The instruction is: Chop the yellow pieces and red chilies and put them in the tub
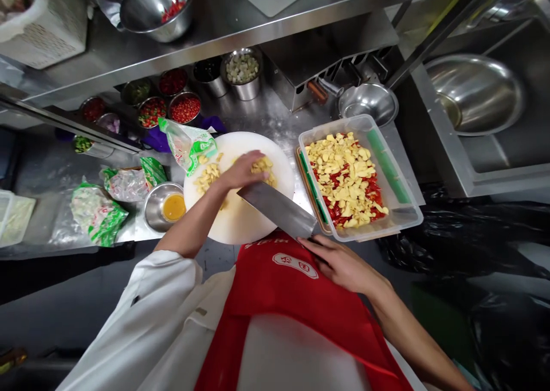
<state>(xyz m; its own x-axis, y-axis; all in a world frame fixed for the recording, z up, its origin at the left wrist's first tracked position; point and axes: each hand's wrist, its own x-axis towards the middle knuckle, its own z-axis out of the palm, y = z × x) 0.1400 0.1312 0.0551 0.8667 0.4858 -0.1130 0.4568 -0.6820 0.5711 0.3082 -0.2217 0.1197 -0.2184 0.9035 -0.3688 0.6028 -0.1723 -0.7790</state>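
Observation:
My right hand [344,263] is closed around the handle of a cleaver [281,210], whose wide blade reaches over the near right edge of a round white cutting board [240,222]. On the board, my left hand [244,170] lies over the middle with thumb and fingers apart. Its fingertips are beside a heap of cut pale yellow pieces [264,169], which look like ginger. More such pieces [207,178] are spread on the board's left side. To the right, a clear plastic tub [397,222] holds yellow slices [344,161] on top of red chilies [372,191].
Plastic bags [189,144] lie left of the board, near a steel bowl [154,210] with yellow-orange contents. Several steel pots of chopped ingredients [184,109] line the back beneath a steel shelf [223,41]. A knife rack [296,87] and a sink [511,167] stand at right.

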